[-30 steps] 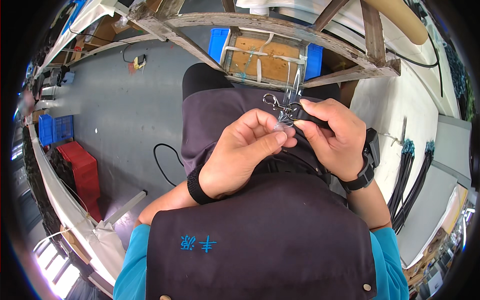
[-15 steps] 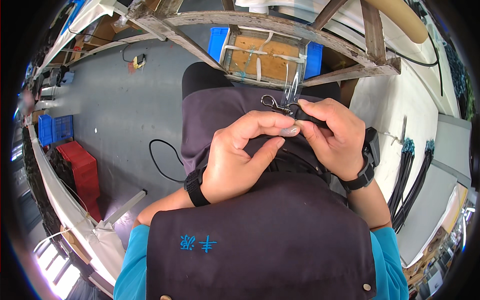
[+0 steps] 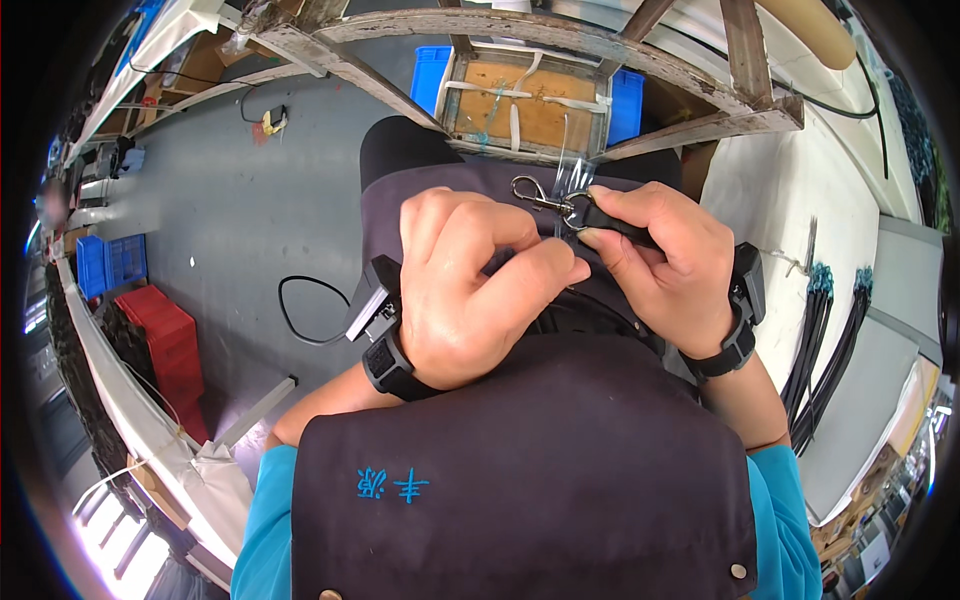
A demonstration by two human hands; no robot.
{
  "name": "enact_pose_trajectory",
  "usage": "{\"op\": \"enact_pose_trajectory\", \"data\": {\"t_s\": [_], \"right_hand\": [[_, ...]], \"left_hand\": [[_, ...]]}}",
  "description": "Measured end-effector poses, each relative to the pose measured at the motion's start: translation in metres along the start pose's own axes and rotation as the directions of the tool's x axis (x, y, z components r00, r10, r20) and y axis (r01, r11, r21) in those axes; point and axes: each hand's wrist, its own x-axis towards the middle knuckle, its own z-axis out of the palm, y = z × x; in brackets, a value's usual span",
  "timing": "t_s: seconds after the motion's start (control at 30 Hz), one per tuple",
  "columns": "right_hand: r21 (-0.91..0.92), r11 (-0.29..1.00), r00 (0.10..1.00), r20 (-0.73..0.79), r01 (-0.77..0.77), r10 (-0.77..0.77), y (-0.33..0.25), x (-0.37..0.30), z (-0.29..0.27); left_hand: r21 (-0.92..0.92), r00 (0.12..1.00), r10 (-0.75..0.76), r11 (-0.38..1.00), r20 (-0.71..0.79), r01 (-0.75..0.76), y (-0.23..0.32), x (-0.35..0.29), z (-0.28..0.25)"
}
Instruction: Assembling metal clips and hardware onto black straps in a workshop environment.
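Note:
My right hand (image 3: pixel 668 265) pinches the end of a black strap (image 3: pixel 615 224) between thumb and forefinger. At that end sits a metal ring (image 3: pixel 568 222) joined to a silver snap hook (image 3: pixel 533 190), which points up and left. A clear plastic strip (image 3: pixel 576 172) runs beside and behind the ring. To the left, my left hand (image 3: pixel 475 285) is turned with its back upward, fingers curled and thumb pressed toward the forefinger close below the ring. What lies between those fingertips is hidden. A black cord (image 3: pixel 290 310) loops beyond my left wrist.
A worn wooden frame (image 3: pixel 560 40) crosses ahead of my lap, with a strapped wooden board (image 3: pixel 500 80) and blue crates (image 3: pixel 430 75) beyond. On the right, bundles of black straps (image 3: pixel 815 350) lie on a pale surface. Red crates (image 3: pixel 165 350) stand at the left.
My left hand has rolled over from palm-side pinch to back-up and curled its fingers, drawing slightly left of the ring. The snap hook and ring have shifted a little left and show more fully.

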Motion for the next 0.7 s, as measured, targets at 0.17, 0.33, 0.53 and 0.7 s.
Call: {"op": "enact_pose_trajectory", "data": {"t_s": [0.17,0.33,0.53,0.7], "right_hand": [[-0.005,0.999,0.994,0.101,0.042,-0.042,-0.004,0.003,-0.005],[0.062,0.997,0.992,0.115,0.046,-0.053,-0.002,0.002,-0.008],[0.068,0.997,0.994,0.098,0.034,-0.040,-0.001,-0.003,-0.006],[0.083,0.996,0.999,0.046,-0.008,0.004,-0.007,-0.009,0.000]], "left_hand": [[0.002,0.999,0.050,0.999,-0.014,-0.050,-0.005,0.018,-0.001],[-0.324,0.937,-0.295,0.882,0.190,0.343,-0.010,0.024,0.006],[-0.648,0.716,-0.459,0.329,0.526,0.687,-0.010,0.018,0.010],[-0.682,0.637,-0.560,0.166,0.530,0.713,-0.006,0.019,0.011]]}}
